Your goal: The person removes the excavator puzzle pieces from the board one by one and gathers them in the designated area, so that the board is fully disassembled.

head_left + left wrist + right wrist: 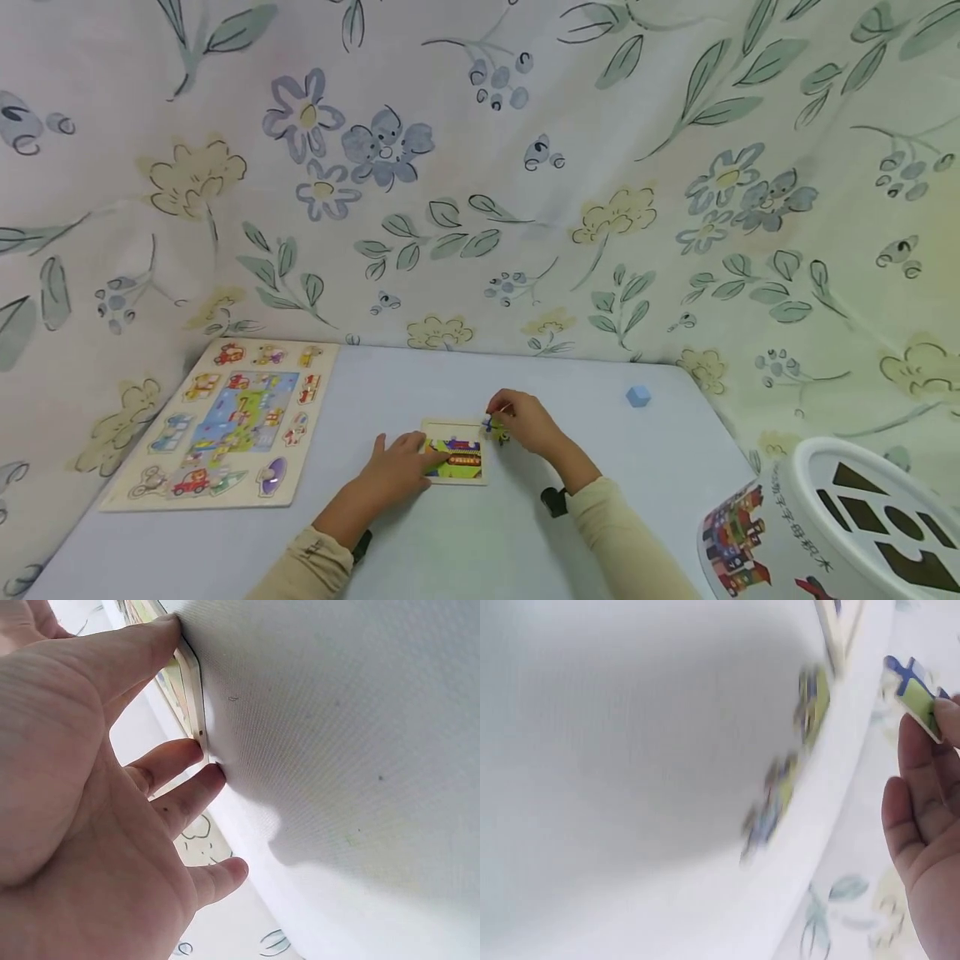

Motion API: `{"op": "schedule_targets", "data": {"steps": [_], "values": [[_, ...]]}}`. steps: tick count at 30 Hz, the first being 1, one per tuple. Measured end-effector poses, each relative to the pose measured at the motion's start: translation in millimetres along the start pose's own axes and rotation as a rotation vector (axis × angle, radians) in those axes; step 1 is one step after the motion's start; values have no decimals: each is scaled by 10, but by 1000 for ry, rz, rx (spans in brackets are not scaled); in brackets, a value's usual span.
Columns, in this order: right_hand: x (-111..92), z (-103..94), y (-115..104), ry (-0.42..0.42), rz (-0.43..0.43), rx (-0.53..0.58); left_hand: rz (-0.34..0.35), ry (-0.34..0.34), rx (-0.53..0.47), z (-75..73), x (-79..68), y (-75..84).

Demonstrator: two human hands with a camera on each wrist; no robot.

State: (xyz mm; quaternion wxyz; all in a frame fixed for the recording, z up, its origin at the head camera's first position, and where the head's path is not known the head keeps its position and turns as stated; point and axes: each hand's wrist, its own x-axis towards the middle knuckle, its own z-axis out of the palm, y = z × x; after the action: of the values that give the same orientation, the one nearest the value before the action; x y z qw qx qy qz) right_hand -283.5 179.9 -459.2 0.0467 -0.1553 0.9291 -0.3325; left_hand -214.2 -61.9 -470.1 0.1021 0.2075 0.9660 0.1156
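Currently, one puzzle piece (pixel 916 703) is pinched between thumb and fingers of the right hand (pixel 527 423), its knobbed end jutting past the fingertips. Just left of that grip, a partly filled puzzle tray (pixel 459 482) is touched along its left side by the left hand (pixel 392 473), fingers spread apart. Below the pinch, blurred loose pieces (pixel 771 801) are seen on the table (pixel 480 550).

White bucket (pixel 832 533): Chinese lettering (pixel 798 529) on side, apparently ending 积木; rest unclear.
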Motion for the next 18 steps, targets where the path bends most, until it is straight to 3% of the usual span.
{"op": "schedule_targets", "data": {"steps": [4, 8, 12, 18], "values": [[-56, -225, 285, 72, 95, 47, 10, 12, -5, 20, 2, -23], [-140, -371, 564, 42, 195, 14, 17, 28, -17, 23, -12, -38], [-202, -401, 718, -14, 238, -27, 21, 39, -31, 29, -15, -56], [-259, -375, 830, -23, 256, -37, 27, 28, -45, 64, 18, -59]]}}
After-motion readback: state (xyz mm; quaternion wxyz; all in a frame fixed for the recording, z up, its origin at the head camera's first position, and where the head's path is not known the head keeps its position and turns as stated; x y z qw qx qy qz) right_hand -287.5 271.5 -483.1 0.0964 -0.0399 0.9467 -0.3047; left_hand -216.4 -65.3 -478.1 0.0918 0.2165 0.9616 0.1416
